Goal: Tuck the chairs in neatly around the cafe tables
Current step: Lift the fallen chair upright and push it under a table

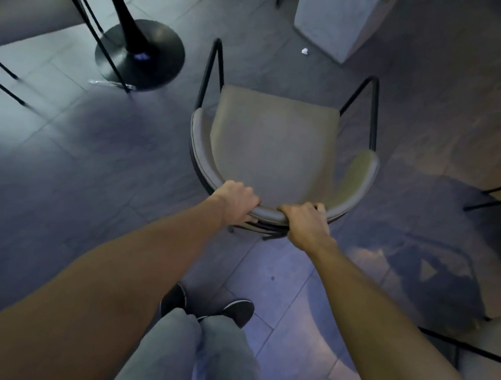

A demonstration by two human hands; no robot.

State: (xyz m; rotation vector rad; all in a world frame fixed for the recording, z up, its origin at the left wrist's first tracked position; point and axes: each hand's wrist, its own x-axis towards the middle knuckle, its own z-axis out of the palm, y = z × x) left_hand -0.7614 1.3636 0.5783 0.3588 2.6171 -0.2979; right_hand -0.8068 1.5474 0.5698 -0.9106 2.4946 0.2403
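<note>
Armchair: a beige upholstered armchair (268, 147) with a curved backrest (200, 162) and black metal arm loops stands on the tiled floor (49, 176), its seat facing away from the person.
Left hand: the left hand (238, 199) grips the top rim of the armchair's backrest, left of its middle, fingers curled over the rim.
Right hand: the right hand (306, 222) grips the same rim just right of the middle, thumb along the top and fingers wrapped under it. The two hands are near each other but apart.
Table base: a black round pedestal base (142, 53) with a slim column sits beyond the armchair's front left corner, well apart from it. The armchair is not tucked under that table.
Second chair: a grey chair (20, 5) on thin black legs stands further left of the armchair, beside the pedestal.
Planter: a pale square planter (336, 17) with green leaves stands beyond the armchair's front right.
Floor litter: a small white crumpled scrap (304, 51) lies just past the armchair's front. A thin pale item (112, 84) by the pedestal may be a wrapper; it is too blurred to tell.
Person: grey trousers (185, 359) and dark shoes (237, 310) stand directly behind the armchair.
</note>
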